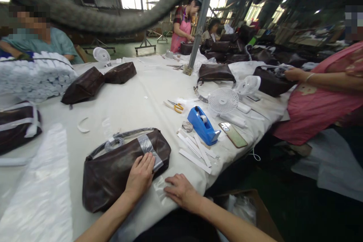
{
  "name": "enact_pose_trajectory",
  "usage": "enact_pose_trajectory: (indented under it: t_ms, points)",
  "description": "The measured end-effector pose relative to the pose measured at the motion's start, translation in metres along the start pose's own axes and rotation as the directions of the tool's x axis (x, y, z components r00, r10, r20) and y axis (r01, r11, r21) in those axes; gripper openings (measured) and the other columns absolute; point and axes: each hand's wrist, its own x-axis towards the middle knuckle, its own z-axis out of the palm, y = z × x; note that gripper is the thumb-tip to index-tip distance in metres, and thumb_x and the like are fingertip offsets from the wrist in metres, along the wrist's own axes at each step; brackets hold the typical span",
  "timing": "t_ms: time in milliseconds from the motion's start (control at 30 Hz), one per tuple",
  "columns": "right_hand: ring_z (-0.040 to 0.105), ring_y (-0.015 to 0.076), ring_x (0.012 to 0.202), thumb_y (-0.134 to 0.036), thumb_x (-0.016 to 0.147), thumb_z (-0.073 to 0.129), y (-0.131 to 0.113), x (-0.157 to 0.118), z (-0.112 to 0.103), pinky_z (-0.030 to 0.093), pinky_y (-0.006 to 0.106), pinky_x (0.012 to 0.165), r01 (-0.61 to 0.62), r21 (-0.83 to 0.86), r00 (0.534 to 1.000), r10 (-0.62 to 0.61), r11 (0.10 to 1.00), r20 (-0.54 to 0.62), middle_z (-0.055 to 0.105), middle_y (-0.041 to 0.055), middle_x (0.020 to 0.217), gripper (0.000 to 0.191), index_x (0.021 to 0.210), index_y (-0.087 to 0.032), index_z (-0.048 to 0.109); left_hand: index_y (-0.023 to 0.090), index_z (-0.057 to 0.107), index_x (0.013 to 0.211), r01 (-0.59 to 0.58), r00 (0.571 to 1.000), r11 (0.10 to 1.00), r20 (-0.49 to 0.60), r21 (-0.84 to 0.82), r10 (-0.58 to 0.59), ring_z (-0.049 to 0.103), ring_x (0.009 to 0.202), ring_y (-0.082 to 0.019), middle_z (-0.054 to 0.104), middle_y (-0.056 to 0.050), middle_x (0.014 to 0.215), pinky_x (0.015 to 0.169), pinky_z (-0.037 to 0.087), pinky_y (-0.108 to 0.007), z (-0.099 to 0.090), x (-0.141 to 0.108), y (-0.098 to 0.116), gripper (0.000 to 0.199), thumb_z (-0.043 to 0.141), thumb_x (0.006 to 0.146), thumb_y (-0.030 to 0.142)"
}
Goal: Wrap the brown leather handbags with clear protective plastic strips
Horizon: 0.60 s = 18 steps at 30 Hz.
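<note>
A dark brown leather handbag (107,176) lies on the white-covered table (124,109) in front of me. Its handle is wrapped and curves along the far side, with a small coil of clear wrapping beside it. A grey translucent strip (145,143) crosses the right part of the bag. My left hand (142,172) lies flat on the bag and the strip, fingers stretched out together. To the right of the bag, my right hand (181,191) rests at the table's near edge with its fingers spread, touching a clear plastic piece (160,190).
A blue tape dispenser (202,125), yellow-handled scissors (178,107), white strips (195,159), a phone (233,134) and white fans (223,100) stand or lie right. More bags (85,86) are farther back. A person in pink (320,94) handles a bag at right.
</note>
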Motion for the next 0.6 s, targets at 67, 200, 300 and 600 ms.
enact_pose_trajectory:
  t_ms: [67, 200, 300, 600]
  points:
    - [0.058, 0.0198, 0.088, -0.032, 0.095, 0.049, -0.002, 0.004, 0.006, 0.044, 0.036, 0.077, -0.049, 0.007, 0.998, 0.049, 0.999, -0.038, 0.067, 0.0046, 0.110, 0.018, 0.096, -0.025, 0.067, 0.011, 0.056, 0.127, 0.026, 1.000, 0.994, 0.017, -0.105, -0.025, 0.052, 0.124, -0.027, 0.056, -0.014, 0.134, 0.105, 0.042, -0.047, -0.005, 0.004, -0.005, 0.038, 0.047, 0.091, 0.019]
    - [0.057, 0.0187, 0.087, -0.027, 0.096, 0.046, -0.003, 0.004, 0.006, 0.043, 0.034, 0.076, -0.059, 0.040, 0.997, 0.061, 0.997, -0.052, 0.067, 0.0044, 0.109, 0.021, 0.095, -0.024, 0.067, 0.019, 0.063, 0.120, 0.184, 0.978, 0.939, 0.147, -0.292, -0.146, 0.058, 0.117, -0.025, 0.062, -0.009, 0.126, 0.098, 0.048, -0.041, -0.025, 0.019, -0.017, 0.033, 0.050, 0.093, 0.033]
    - [0.057, 0.0188, 0.086, -0.027, 0.097, 0.044, -0.005, -0.001, 0.005, 0.043, 0.034, 0.077, -0.069, 0.065, 0.995, 0.073, 0.995, -0.067, 0.068, 0.0050, 0.110, 0.023, 0.096, -0.023, 0.066, 0.023, 0.065, 0.116, 0.296, 0.920, 0.894, 0.352, -0.335, -0.173, 0.062, 0.111, -0.026, 0.066, -0.006, 0.122, 0.089, 0.051, -0.035, -0.048, 0.038, -0.025, 0.033, 0.051, 0.092, 0.041]
    - [0.058, 0.0198, 0.090, -0.028, 0.096, 0.047, -0.010, -0.024, -0.003, 0.046, 0.036, 0.082, 0.016, 0.089, 0.979, 0.003, 0.996, -0.203, 0.067, 0.0079, 0.109, 0.018, 0.096, -0.019, 0.063, 0.013, 0.056, 0.124, 0.013, 0.913, 0.983, 0.402, -0.182, 0.063, 0.055, 0.120, -0.032, 0.058, -0.018, 0.130, 0.095, 0.048, -0.040, -0.057, 0.043, -0.008, 0.057, 0.060, 0.083, 0.053]
